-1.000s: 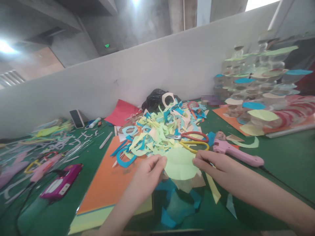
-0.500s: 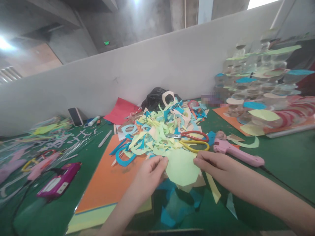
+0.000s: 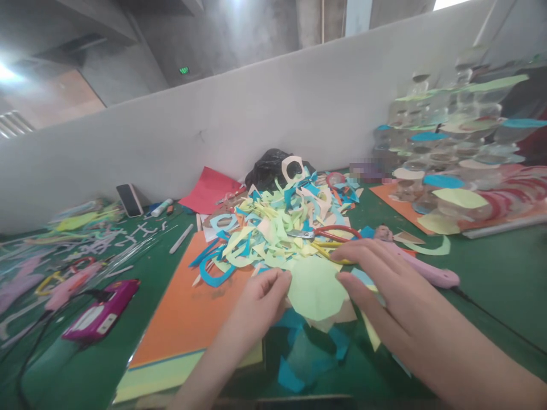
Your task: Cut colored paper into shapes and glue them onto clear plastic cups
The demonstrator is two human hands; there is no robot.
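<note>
A roundish light green paper piece [image 3: 317, 289] with straight-cut edges is pinched at its left edge by my left hand [image 3: 267, 296]. At its right edge my right hand [image 3: 380, 285] has thumb and fingers spread apart, the thumb close to the paper. Pinkish paper [image 3: 344, 312] shows beneath the green piece. Scissors [image 3: 305, 234] with red and yellow handles lie on the scrap heap just beyond; my right fingers partly cover the yellow handle. A pink glue gun [image 3: 436, 274] lies behind my right hand, partly hidden by it.
A heap of coloured paper scraps [image 3: 273, 219] fills the middle. Orange sheets [image 3: 183, 319] lie to the left, near a purple device [image 3: 105, 310] with cables. Clear plastic cups with paper discs [image 3: 444, 182] stand stacked at the right. A low wall [image 3: 205, 131] runs behind.
My right hand has let go of the green paper's right edge and opened, its fingers rising over the yellow scissors handle. My left hand keeps its pinch.
</note>
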